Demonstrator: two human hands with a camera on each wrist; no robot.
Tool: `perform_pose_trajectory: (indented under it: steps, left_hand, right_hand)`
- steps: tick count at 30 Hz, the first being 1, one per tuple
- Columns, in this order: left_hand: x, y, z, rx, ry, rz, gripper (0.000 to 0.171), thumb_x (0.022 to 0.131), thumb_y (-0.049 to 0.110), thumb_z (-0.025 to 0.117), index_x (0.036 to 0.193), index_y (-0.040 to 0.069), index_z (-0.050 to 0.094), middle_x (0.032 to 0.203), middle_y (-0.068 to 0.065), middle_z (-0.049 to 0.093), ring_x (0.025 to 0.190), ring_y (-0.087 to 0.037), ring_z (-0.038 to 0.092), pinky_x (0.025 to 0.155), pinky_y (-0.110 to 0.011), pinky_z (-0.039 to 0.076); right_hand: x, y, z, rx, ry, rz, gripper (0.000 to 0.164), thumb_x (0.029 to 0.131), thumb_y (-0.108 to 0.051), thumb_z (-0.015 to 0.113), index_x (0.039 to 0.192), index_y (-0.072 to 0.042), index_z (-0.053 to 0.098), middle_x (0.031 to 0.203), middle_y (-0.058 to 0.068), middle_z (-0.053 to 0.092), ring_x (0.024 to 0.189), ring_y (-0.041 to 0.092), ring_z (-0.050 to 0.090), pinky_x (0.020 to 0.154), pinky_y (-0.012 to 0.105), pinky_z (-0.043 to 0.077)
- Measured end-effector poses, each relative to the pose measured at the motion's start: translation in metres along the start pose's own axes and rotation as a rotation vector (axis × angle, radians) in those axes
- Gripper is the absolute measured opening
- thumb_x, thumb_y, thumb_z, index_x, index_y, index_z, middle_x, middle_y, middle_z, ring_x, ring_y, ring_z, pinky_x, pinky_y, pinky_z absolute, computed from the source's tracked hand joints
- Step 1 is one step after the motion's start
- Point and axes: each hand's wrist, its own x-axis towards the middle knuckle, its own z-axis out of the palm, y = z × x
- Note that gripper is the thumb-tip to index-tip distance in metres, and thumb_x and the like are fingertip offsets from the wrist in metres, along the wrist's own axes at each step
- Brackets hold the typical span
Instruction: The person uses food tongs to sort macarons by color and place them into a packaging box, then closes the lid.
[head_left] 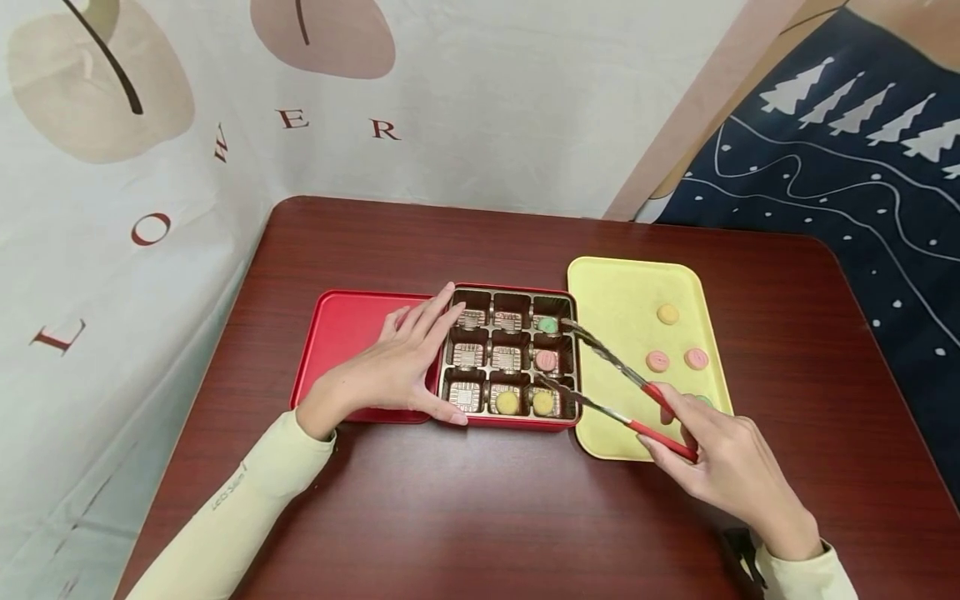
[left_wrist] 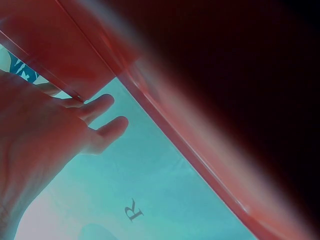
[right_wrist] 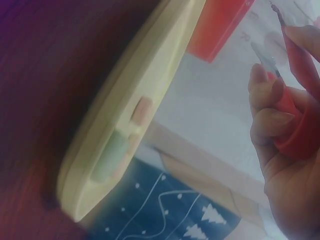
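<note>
A red box with a dark tray of square compartments sits mid-table. The left hand rests along its left side, fingers spread and fairly straight, thumb at the front edge. The right hand grips red-handled tongs, their arms apart over the box's right column. One tip is beside the green cookie in the back right compartment; the other lies between the pink cookie and the yellow cookie. Another yellow cookie sits in the front middle compartment.
A yellow tray adjoins the box on the right, with a yellow cookie, two pink cookies and a green one partly hidden by the right hand. A red lid lies left, under the left hand. Printed cloth hangs behind the table.
</note>
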Motion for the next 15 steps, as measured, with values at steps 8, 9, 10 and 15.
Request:
perform_pose_trajectory:
  steps: [8, 9, 10, 15]
  left_hand:
    - [0.000, 0.001, 0.000, -0.015, 0.000, 0.012, 0.154, 0.070, 0.083, 0.086, 0.175, 0.006, 0.004, 0.182, -0.014, -0.012, 0.165, -0.036, 0.007, 0.125, -0.068, 0.010]
    - [0.000, 0.001, 0.000, -0.017, 0.000, 0.012, 0.154, 0.070, 0.083, 0.086, 0.175, 0.006, 0.004, 0.182, -0.013, -0.012, 0.165, -0.036, 0.007, 0.125, -0.068, 0.010]
    - [0.000, 0.001, 0.000, -0.015, 0.001, 0.013, 0.154, 0.070, 0.084, 0.086, 0.175, 0.006, 0.004, 0.182, -0.014, -0.012, 0.165, -0.036, 0.008, 0.125, -0.068, 0.010]
    - [0.000, 0.000, -0.001, -0.012, -0.002, 0.010, 0.154, 0.071, 0.084, 0.085, 0.175, 0.007, 0.003, 0.181, -0.014, -0.013, 0.164, -0.037, 0.008, 0.124, -0.069, 0.010]
  right_hand:
    - [-0.020, 0.015, -0.010, -0.059, 0.057, 0.072, 0.071, 0.105, -0.066, 0.059, 0.124, 0.000, 0.076, 0.083, 0.000, 0.066, 0.059, 0.005, 0.041, 0.046, 0.021, 0.036]
    - [-0.022, 0.017, -0.012, -0.069, 0.068, 0.077, 0.070, 0.105, -0.065, 0.059, 0.123, 0.000, 0.077, 0.084, 0.000, 0.067, 0.058, 0.005, 0.042, 0.046, 0.021, 0.037]
    - [-0.024, 0.019, -0.013, -0.079, 0.073, 0.084, 0.069, 0.105, -0.065, 0.060, 0.122, 0.000, 0.077, 0.083, -0.001, 0.067, 0.058, 0.004, 0.041, 0.046, 0.021, 0.037]
    - [-0.035, 0.030, -0.019, -0.114, 0.089, 0.126, 0.067, 0.103, -0.066, 0.061, 0.120, -0.003, 0.077, 0.080, -0.006, 0.060, 0.057, 0.001, 0.041, 0.044, 0.023, 0.037]
